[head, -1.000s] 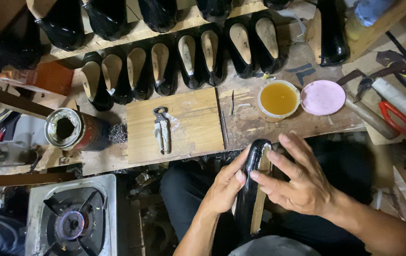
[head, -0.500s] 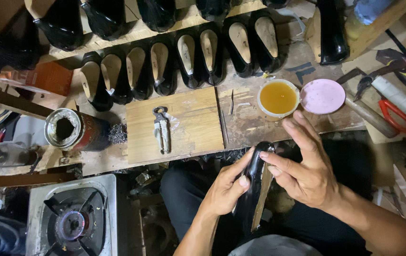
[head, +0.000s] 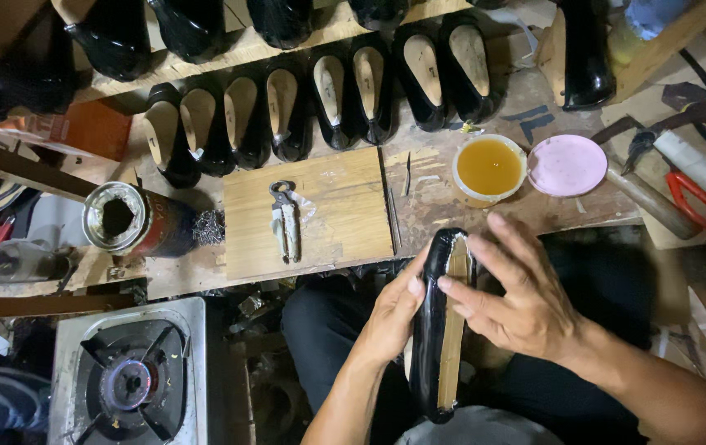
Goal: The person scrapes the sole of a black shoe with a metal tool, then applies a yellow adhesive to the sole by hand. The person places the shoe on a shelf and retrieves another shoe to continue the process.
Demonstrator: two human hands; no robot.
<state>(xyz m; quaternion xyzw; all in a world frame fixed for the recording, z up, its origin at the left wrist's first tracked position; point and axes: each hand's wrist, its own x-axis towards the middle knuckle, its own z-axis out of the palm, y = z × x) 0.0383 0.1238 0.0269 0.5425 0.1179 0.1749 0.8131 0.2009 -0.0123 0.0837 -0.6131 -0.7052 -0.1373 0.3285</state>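
**Black shoe held sole-up over the lap at the bench edge**

The wooden workbench (head: 485, 210) spans the upper view. A row of black shoe uppers on lasts (head: 320, 103) lies along its far side. A flat wooden board (head: 336, 218) sits at centre, with metal pincers (head: 285, 221) lying on it. An open tin can (head: 135, 221) lies on its side left of the board. A bowl of amber glue (head: 489, 167) stands beside a pink lid (head: 567, 165).

Below the bench edge, the black shoe (head: 435, 330) lies lengthwise, tan insole strip facing up. The left hand (head: 388, 317) grasps its left side, fingers curled around the upper. The right hand (head: 526, 297) rests against its right side, fingers extended, fingertips pressing the insole edge near the toe.
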